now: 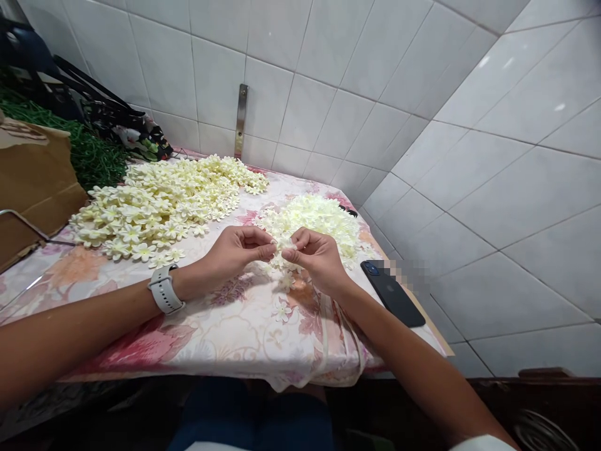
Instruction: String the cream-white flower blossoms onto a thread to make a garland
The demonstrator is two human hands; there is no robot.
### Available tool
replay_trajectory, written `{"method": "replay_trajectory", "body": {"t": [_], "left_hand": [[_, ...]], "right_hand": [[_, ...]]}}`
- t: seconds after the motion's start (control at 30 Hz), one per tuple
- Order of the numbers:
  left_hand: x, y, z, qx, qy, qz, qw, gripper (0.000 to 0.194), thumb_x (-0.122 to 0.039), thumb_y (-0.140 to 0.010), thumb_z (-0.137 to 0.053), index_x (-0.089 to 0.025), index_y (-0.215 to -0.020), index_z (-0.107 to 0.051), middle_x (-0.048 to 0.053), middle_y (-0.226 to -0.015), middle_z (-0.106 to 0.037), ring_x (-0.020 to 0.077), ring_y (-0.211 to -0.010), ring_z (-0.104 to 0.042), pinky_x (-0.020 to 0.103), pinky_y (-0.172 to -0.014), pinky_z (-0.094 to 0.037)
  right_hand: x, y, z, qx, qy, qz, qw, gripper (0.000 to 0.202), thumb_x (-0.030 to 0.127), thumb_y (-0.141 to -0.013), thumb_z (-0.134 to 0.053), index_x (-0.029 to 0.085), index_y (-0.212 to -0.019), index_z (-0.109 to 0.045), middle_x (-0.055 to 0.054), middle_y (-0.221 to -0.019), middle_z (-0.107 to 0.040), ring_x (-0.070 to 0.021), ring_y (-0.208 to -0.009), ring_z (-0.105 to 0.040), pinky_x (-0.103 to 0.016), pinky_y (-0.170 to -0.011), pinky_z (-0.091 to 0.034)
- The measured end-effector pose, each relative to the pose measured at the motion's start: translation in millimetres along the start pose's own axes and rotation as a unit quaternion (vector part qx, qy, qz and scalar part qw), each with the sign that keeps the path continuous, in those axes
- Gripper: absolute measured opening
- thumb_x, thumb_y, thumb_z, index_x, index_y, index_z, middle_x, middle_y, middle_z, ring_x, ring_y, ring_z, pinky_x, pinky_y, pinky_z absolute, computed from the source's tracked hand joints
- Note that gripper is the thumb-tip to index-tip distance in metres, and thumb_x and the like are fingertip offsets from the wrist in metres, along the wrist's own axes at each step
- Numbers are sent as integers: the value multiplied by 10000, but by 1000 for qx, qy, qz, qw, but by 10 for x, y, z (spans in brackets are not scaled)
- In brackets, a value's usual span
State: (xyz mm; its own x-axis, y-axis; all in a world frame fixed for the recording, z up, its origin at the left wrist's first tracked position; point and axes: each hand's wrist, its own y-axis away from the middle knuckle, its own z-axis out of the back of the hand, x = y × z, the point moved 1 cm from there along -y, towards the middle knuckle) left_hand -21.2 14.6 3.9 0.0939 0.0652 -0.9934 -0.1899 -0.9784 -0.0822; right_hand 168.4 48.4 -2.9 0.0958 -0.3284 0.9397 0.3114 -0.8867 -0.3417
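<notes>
In the middle of the view, my left hand (241, 249) and my right hand (318, 258) meet over the table. Thumb and fingers of each are pinched on a small white flower (283, 243), partly covered by the fingertips. Just behind them is a heap of pale white flowers (312, 216). One loose flower (282, 311) lies nearer the front edge, and a few others are below my fingers. To the left spreads a larger pile of cream flowers with yellow centres (154, 213). A white watch (165, 289) is around my left wrist.
A floral cloth (225, 351) covers the table. A black phone (394, 294) lies at the right edge. At the left are a cardboard box (40, 188), green grass-like strands (101, 153) and a dark flowered bag (141, 138). The tiled wall (319, 75) encloses the back and right.
</notes>
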Motion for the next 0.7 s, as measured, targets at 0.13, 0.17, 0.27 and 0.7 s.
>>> {"method": "replay_trajectory", "body": {"t": [0.13,0.17,0.27,0.7], "left_hand": [[36,-46,40,-27,37,-9,999,360,-398,-637,-902,-128,-758,-696,6,-718,-665,108,-680,-601,248,-680,-491],[44,-52,43,-25,45,-9,999,363,-395,-633,-906,-130,-763,-694,4,-722,-665,107,-682,-604,247,-683,-493],[53,-45,30,-5,49,1,999,356,-382,-634,-909,-133,-771,-695,3,-719,-669,102,-669,-602,244,-677,-493],[-7,19,-20,49,22,6,999,292,-355,-682,-884,-143,-815,-733,14,-749,-703,108,-695,-617,225,-659,-489]], "right_hand": [[-9,-47,98,-46,30,-13,998,391,516,-688,-843,181,-705,-644,10,-676,-559,-110,-623,-473,-276,-613,-416],[-9,-54,126,-61,56,0,997,377,523,-723,-817,179,-727,-662,-3,-699,-582,-121,-649,-498,-282,-632,-426],[11,-43,154,-92,158,54,982,331,506,-836,-723,187,-923,-731,-76,-981,-660,-167,-837,-588,-306,-725,-469],[9,47,10,58,121,105,985,235,359,-842,-760,192,-713,-657,-13,-727,-628,-137,-685,-582,-299,-666,-453]]}}
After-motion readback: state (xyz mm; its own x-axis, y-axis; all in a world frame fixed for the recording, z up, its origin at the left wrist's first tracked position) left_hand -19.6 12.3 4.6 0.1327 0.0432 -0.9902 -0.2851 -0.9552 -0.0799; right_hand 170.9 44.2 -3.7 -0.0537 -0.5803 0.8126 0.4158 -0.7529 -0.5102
